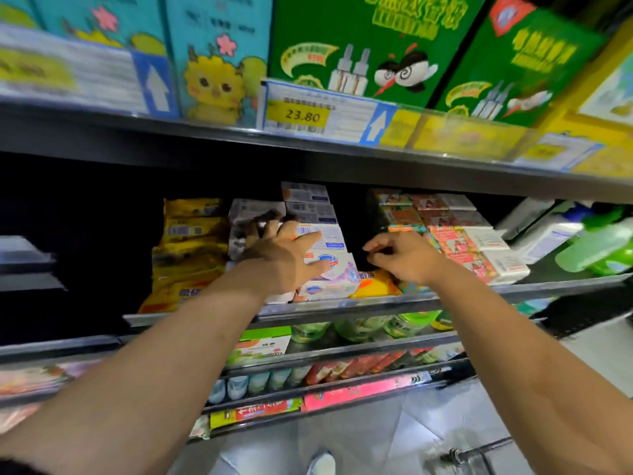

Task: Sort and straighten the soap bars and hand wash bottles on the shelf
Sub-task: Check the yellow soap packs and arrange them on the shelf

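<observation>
Shelf stock, soap section, mid tier.

- Dark metal shelf [445, 296] w/ clear front rail: soap bars held in rows, front to back.
- White boxed soap bars w/ blue shield logo [337, 279]: centre row, stacked; front box tilted, rear boxes flat.
- Left hand [284, 258]: laid flat over the white boxes, fingers spread and released, fingertips reaching a grey-white soap box [255, 209] further back; nothing clenched.
- Right hand [407, 257]: held just right of the white boxes, fingers curled inward, thumb and forefinger nearly pinched; whether anything is grasped cannot be told.
- Yellow wrapped soap packs [191, 234]: left row, stacked, slightly uneven.
- Orange-yellow soap pack [375, 286]: at front rail, below right hand.
- Pink-and-white boxed soap bars [472, 248]: right row, lined up in a slanting run.
- Green translucent hand wash bottles [596, 248]: far right, blurred, lying tilted.
- Yellow price tag "23.80" [303, 115]: on upper shelf edge, beneath green cartons [359, 36].
</observation>
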